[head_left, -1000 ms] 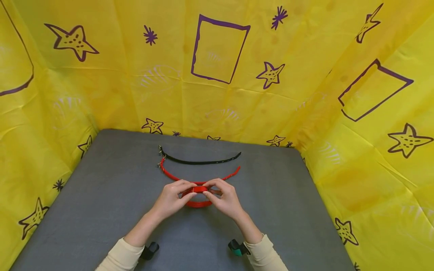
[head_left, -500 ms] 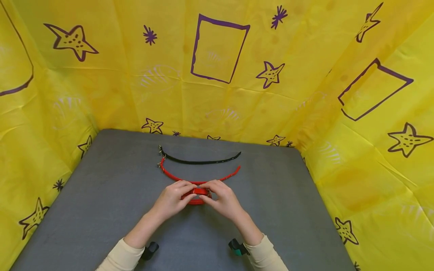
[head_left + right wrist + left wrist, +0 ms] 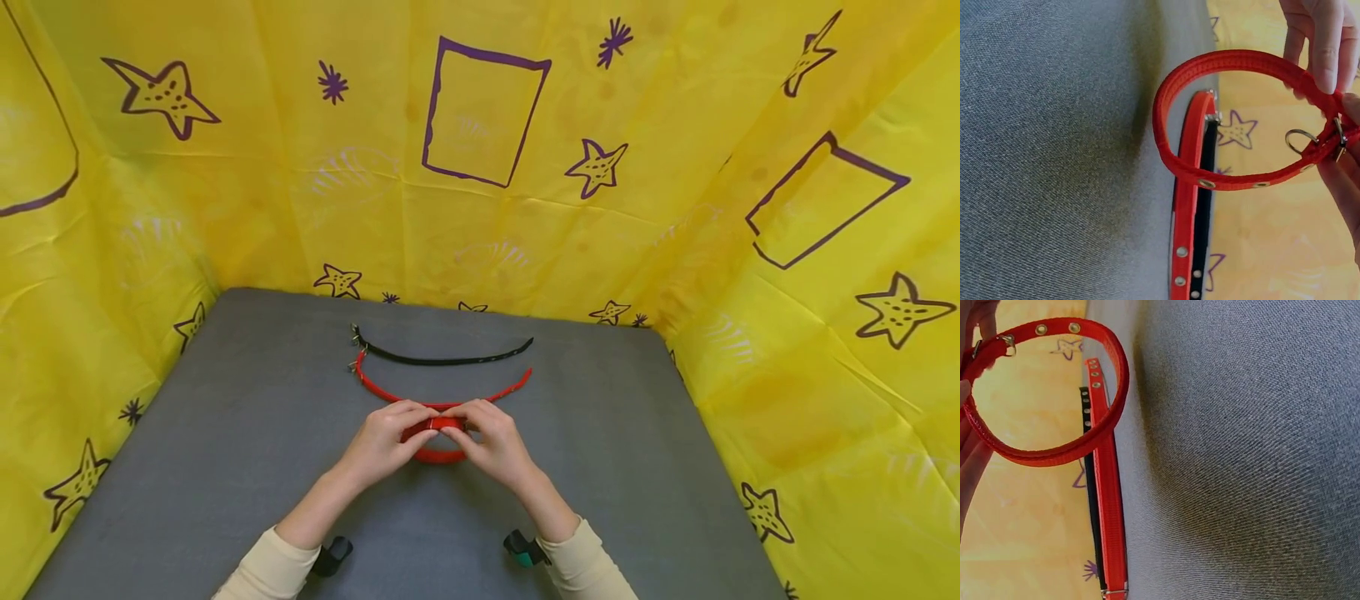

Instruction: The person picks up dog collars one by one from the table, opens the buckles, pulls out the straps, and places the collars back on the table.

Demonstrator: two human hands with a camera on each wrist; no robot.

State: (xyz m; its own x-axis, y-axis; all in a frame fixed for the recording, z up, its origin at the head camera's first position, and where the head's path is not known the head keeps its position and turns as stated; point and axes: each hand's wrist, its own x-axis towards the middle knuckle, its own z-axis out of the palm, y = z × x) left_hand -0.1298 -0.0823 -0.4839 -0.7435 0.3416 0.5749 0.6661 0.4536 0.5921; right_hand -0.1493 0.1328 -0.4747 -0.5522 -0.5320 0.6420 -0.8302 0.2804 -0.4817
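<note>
A red collar (image 3: pixel 441 457), bent into a closed loop, is held up above the grey table by both hands. My left hand (image 3: pixel 384 439) pinches it at the left of its buckle area, and my right hand (image 3: pixel 491 439) pinches it from the right, the fingertips nearly meeting. In the right wrist view, the strap passes through a metal buckle (image 3: pixel 1340 140), with a D-ring (image 3: pixel 1300 141) beside it. Metal eyelets (image 3: pixel 1074 328) line the strap in the left wrist view. Fingers partly cover the buckle and strap end.
Beyond the hands, a second red collar (image 3: pixel 386 393) lies stretched out on the grey table (image 3: pixel 600 467). Behind it lies a black collar (image 3: pixel 442 362), also unbuckled. Yellow patterned cloth (image 3: pixel 360 208) encloses the table at the back and sides.
The right fingertips have shifted left along the strap, closer to the left ones. The loop has tilted slightly in the hands. Both collars on the table stay where they were.
</note>
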